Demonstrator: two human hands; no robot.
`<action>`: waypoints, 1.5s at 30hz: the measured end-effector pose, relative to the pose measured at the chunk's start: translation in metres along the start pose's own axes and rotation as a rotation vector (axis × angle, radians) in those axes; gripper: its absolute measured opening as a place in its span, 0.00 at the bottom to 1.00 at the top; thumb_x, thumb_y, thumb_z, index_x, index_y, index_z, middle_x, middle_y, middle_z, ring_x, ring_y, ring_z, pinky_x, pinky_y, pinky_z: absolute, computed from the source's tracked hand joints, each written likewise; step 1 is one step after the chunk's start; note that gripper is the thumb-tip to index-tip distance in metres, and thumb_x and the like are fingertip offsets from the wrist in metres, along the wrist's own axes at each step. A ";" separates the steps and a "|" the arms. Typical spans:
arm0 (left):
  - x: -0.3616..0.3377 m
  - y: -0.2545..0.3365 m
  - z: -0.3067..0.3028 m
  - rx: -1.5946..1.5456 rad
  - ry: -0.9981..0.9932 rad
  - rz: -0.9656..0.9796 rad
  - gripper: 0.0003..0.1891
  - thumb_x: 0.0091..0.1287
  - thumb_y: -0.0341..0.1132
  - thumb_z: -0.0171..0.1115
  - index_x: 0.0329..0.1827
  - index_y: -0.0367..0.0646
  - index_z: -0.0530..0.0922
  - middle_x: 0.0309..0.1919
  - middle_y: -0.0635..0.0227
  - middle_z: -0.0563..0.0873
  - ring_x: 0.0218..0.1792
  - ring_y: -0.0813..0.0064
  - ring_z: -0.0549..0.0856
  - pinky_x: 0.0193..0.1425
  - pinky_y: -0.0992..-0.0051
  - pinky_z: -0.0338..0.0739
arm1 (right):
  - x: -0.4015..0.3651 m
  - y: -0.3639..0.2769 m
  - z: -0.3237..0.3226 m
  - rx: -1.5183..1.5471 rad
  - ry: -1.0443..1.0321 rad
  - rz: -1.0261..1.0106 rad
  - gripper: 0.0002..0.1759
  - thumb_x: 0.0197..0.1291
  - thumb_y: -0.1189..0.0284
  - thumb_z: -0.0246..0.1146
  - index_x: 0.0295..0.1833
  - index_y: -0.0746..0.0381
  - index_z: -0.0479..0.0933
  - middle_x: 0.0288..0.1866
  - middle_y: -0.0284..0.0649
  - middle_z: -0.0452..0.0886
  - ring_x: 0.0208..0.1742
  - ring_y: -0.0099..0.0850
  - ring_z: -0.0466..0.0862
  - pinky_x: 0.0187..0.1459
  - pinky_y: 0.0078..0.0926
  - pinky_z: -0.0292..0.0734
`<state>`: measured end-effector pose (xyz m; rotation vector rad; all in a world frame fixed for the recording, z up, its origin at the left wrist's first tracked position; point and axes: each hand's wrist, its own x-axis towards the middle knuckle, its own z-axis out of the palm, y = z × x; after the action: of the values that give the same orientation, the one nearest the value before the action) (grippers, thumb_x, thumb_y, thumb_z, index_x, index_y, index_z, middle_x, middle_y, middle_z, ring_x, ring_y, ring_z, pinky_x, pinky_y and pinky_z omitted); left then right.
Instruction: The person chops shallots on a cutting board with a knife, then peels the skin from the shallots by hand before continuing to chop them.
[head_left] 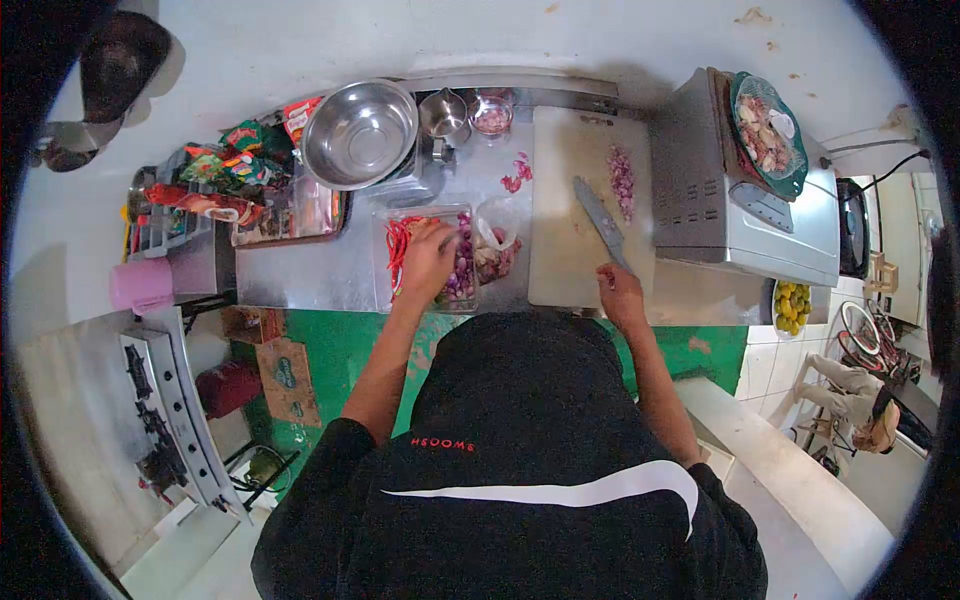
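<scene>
My left hand (430, 257) is over a clear container (383, 290) that holds red chilies (398, 243) and purple shallots (464, 262). Its fingers are bent; whether they grip anything is hidden. My right hand (620, 292) is closed around the handle of a knife (600, 220), whose blade lies over the cutting board (560, 270) and points away from me. Chopped shallots (621, 182) form a strip on the board, right of the blade. Between the container and the board sits a plastic bag (497, 240) with pieces inside.
A steel bowl (360, 135), a small steel pot (444, 115) and a glass bowl (491, 117) stand at the back. Shallot skins (517, 173) lie left of the board. A silver oven (740, 200) borders it on the right. A person (850, 400) is at far right.
</scene>
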<state>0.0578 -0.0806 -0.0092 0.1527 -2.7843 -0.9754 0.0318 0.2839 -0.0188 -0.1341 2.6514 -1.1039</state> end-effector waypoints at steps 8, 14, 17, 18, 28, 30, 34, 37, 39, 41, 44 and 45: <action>0.051 0.061 0.023 0.422 -0.345 0.303 0.08 0.61 0.35 0.61 0.36 0.42 0.84 0.40 0.62 0.85 0.49 0.60 0.80 0.55 0.59 0.73 | 0.004 0.051 -0.013 -0.312 0.214 -0.161 0.13 0.56 0.76 0.61 0.48 0.63 0.74 0.47 0.48 0.77 0.51 0.50 0.77 0.54 0.44 0.72; 0.076 0.069 0.057 0.737 -0.522 0.506 0.06 0.54 0.33 0.63 0.32 0.43 0.85 0.38 0.63 0.87 0.50 0.63 0.80 0.50 0.62 0.73 | -0.002 0.070 -0.014 -0.209 0.240 -0.129 0.15 0.57 0.77 0.61 0.51 0.63 0.74 0.48 0.49 0.76 0.53 0.50 0.75 0.56 0.44 0.70; 0.074 0.055 0.068 0.742 -0.635 0.442 0.06 0.55 0.33 0.62 0.32 0.44 0.85 0.36 0.61 0.87 0.47 0.61 0.82 0.50 0.59 0.73 | -0.004 0.079 -0.008 -0.185 0.285 -0.110 0.18 0.56 0.77 0.61 0.53 0.63 0.73 0.49 0.49 0.76 0.54 0.49 0.75 0.56 0.44 0.70; 0.075 0.059 0.064 0.749 -0.639 0.449 0.06 0.55 0.33 0.62 0.32 0.44 0.85 0.36 0.61 0.87 0.47 0.61 0.82 0.50 0.59 0.73 | -0.004 0.077 -0.009 -0.177 0.290 -0.104 0.18 0.56 0.77 0.61 0.53 0.63 0.73 0.49 0.49 0.76 0.54 0.49 0.75 0.56 0.44 0.70; 0.080 0.041 0.057 0.338 -0.641 0.154 0.12 0.54 0.30 0.60 0.41 0.40 0.83 0.38 0.53 0.87 0.43 0.51 0.86 0.47 0.57 0.80 | -0.005 0.087 -0.029 -0.051 0.068 -0.119 0.21 0.55 0.76 0.60 0.56 0.64 0.72 0.54 0.50 0.76 0.57 0.51 0.74 0.59 0.44 0.70; 0.080 0.052 0.047 0.248 -0.582 0.118 0.13 0.54 0.30 0.60 0.42 0.39 0.82 0.39 0.53 0.87 0.43 0.50 0.86 0.47 0.58 0.81 | -0.002 0.093 -0.032 -0.062 0.014 -0.107 0.21 0.55 0.76 0.60 0.56 0.64 0.71 0.54 0.51 0.76 0.57 0.51 0.74 0.60 0.44 0.69; 0.074 0.064 0.046 0.444 -0.645 -0.020 0.13 0.55 0.33 0.62 0.43 0.42 0.83 0.40 0.55 0.88 0.45 0.54 0.86 0.51 0.57 0.79 | 0.004 0.101 -0.037 -0.108 -0.064 -0.174 0.23 0.56 0.72 0.63 0.58 0.63 0.71 0.55 0.50 0.75 0.58 0.50 0.74 0.61 0.44 0.69; 0.066 0.065 0.056 0.688 -0.602 0.033 0.14 0.56 0.36 0.62 0.44 0.44 0.83 0.38 0.56 0.88 0.44 0.56 0.87 0.50 0.58 0.79 | 0.009 0.090 -0.046 -0.117 -0.143 -0.126 0.25 0.56 0.67 0.66 0.58 0.63 0.71 0.55 0.50 0.75 0.58 0.50 0.74 0.61 0.44 0.70; 0.063 0.067 0.062 0.748 -0.540 0.052 0.14 0.56 0.37 0.61 0.45 0.45 0.84 0.35 0.58 0.88 0.42 0.56 0.87 0.47 0.59 0.80 | 0.012 0.083 -0.049 -0.134 -0.174 -0.103 0.26 0.55 0.65 0.68 0.58 0.62 0.71 0.55 0.49 0.75 0.58 0.49 0.74 0.60 0.44 0.70; 0.067 0.067 0.064 0.690 -0.581 -0.069 0.15 0.57 0.36 0.61 0.47 0.48 0.83 0.43 0.56 0.88 0.48 0.55 0.86 0.54 0.56 0.78 | 0.017 0.080 -0.050 -0.176 -0.198 -0.070 0.26 0.54 0.62 0.70 0.55 0.63 0.72 0.51 0.48 0.77 0.55 0.47 0.77 0.55 0.42 0.73; 0.061 0.049 0.068 0.471 -0.479 -0.161 0.16 0.57 0.37 0.62 0.48 0.48 0.83 0.42 0.56 0.88 0.48 0.56 0.86 0.53 0.55 0.78 | 0.025 0.079 -0.050 -0.237 -0.246 -0.090 0.26 0.55 0.63 0.68 0.55 0.64 0.71 0.52 0.49 0.77 0.56 0.48 0.77 0.56 0.42 0.74; 0.058 0.049 0.065 0.470 -0.479 -0.165 0.16 0.57 0.37 0.62 0.48 0.48 0.83 0.42 0.56 0.88 0.48 0.56 0.86 0.53 0.55 0.78 | 0.027 0.080 -0.049 -0.238 -0.250 -0.092 0.26 0.55 0.63 0.68 0.55 0.64 0.71 0.52 0.49 0.77 0.56 0.48 0.77 0.56 0.42 0.74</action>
<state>-0.0138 -0.0120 -0.0207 0.2437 -3.4536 -0.3984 -0.0059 0.3688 -0.0480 -0.4152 2.5583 -0.7370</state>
